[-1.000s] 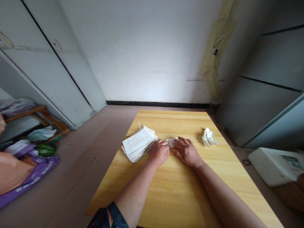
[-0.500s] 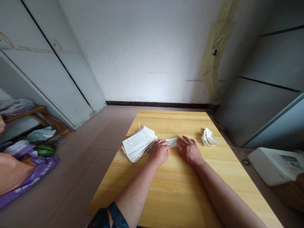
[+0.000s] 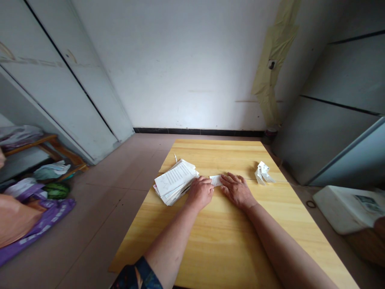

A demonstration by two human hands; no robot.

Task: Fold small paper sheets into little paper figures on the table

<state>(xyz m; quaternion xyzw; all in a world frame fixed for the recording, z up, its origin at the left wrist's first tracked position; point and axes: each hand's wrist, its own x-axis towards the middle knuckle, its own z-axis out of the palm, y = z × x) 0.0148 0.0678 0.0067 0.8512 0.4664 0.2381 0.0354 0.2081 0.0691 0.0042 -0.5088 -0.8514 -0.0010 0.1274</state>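
Note:
A small piece of printed paper [image 3: 215, 180] lies on the wooden table [image 3: 222, 241] between my hands. At its left end, the curled fingers of my left hand [image 3: 201, 192] are closed on it, thumb held in close. My right hand [image 3: 237, 189] lies flat over the right end, fingers stretched out and slightly apart. Just left of my left hand is a loose stack of paper sheets [image 3: 176, 180], the top one lined and bearing a jagged drawing. Crumpled white paper [image 3: 262, 172] sits to the right of my right hand.
A small white scrap [image 3: 175, 158] lies near the table's left edge. On the floor to the left are a watermelon [image 3: 56, 190] and a purple bag [image 3: 45, 216] by a wooden bench [image 3: 54, 140]. A white box [image 3: 345, 208] stands to the right of the table.
My right hand has slid slightly left along the paper, toward my left hand. The left hand and the stack stay nearly where they were.

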